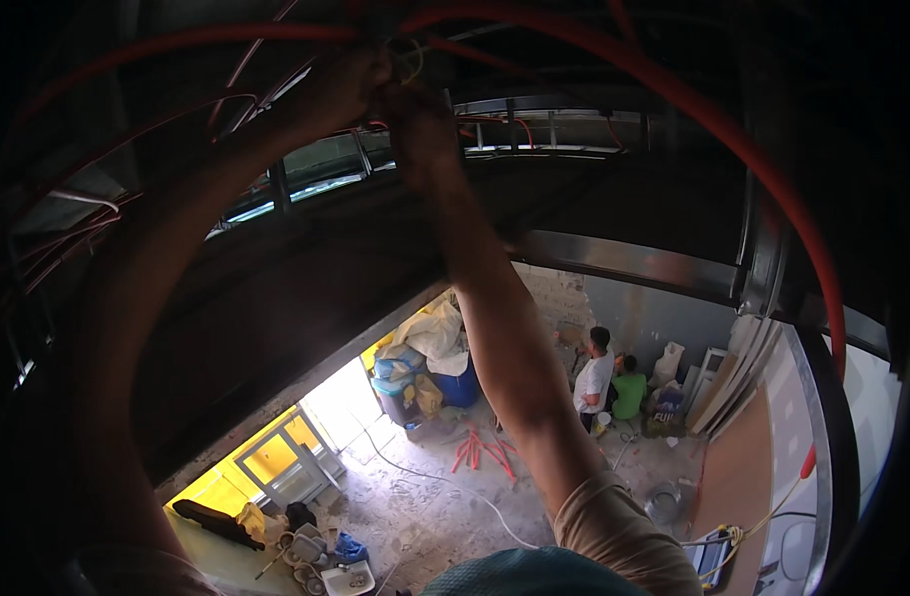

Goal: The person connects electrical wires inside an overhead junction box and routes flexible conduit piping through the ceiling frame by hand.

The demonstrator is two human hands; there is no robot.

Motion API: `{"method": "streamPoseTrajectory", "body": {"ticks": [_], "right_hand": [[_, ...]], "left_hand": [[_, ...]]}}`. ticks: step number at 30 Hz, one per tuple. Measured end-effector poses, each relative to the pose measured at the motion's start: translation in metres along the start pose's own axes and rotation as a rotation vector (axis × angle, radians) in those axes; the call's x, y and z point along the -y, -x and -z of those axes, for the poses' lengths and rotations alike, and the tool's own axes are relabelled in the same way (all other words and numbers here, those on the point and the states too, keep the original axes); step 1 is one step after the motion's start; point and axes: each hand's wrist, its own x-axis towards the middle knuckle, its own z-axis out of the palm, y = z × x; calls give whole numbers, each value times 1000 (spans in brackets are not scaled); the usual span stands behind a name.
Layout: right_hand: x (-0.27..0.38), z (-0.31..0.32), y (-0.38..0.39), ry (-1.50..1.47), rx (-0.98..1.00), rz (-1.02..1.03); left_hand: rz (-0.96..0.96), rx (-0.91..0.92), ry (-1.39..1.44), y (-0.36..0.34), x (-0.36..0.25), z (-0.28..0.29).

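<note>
A thin, yellowish, looped wire [413,62] is curling in the dim ceiling space, just beside the raised hands and near a long, curving, glossy red tube [693,99]. The left hand [361,81] is hovering overhead, its arm bowing outward; the right hand [422,129] is hovering beside it, its arm slanting almost straight. Shadow is hiding the fingers, so I cannot tell whether they are clamping the wire. Below, 1 white-shirted person [591,382] is standing.
</note>
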Motion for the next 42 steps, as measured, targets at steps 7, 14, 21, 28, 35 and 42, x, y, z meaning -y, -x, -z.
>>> {"method": "streamPoseTrajectory", "body": {"ticks": [7,14,21,28,35,42], "right_hand": [[7,-8,5,-104,-18,24],[4,1,3,-390,96,24],[-3,3,-5,-370,0,-45],[-15,16,-14,-49,-8,26],[-26,32,-29,479,13,257],[-9,19,-19,-52,-126,15]], "left_hand": [[56,-39,94,4,-9,-5],[52,7,61,5,-2,-2],[-71,-67,-30,5,-4,-2],[-401,-253,-623,5,-21,8],[-363,26,-606,-2,-30,26],[-221,166,-622,0,-23,13]]}}
